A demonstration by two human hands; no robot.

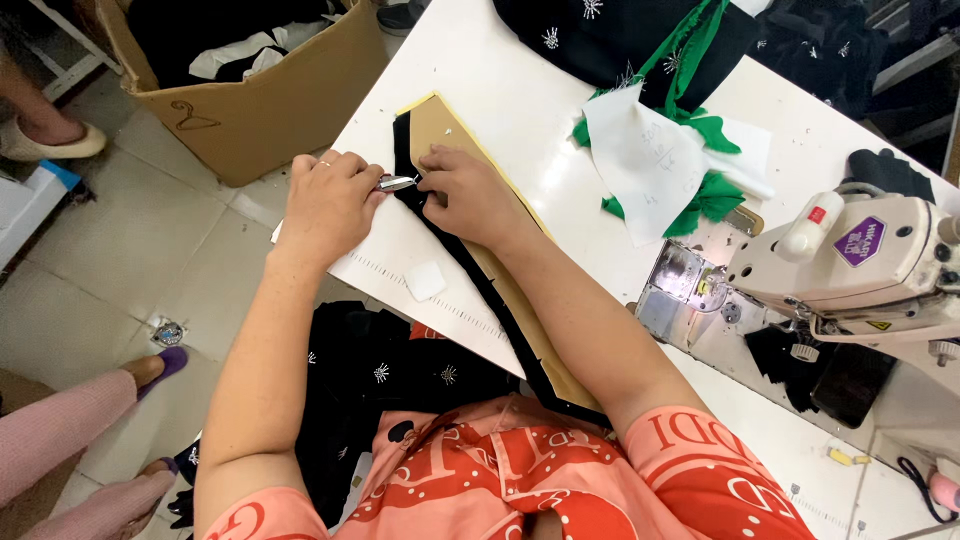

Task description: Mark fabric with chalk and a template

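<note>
Brown corrugated cardboard box (262, 95) stands on the tiled floor at far left, holding dark and white cloth. Another person's legs in pink trousers (60, 440) enter at lower left.

Left hand (328, 205): curled closed around a small metal snipping tool (396, 183); only the shiny tip shows past the fingers, pointing right toward the cloth edge.

Black fabric strip (470, 270): lies flat on the white table (500, 90), running from the hands down toward the person's body. A tan card template (440, 125) sits on top of it, with a thin yellow edge showing along its right side.

Right hand (470, 195): pressed down on template and fabric together, fingertips pinching at the black edge just beside the tool tip. Whether it grips a thread or only the cloth, cannot tell.

Small white patch (425, 280) lies on the table below the hands. More black cloth with small pale motifs (385, 375) rests in the lap.

Judgement on method: keep the template pinned so the layers do not creep; hold the black edge taut close to the blades; take short snips; keep the pinching fingertips out of the blade path.

Further right: green and white fabric pieces (680, 150), then a cream sewing machine (850, 265) at the table's right end.
</note>
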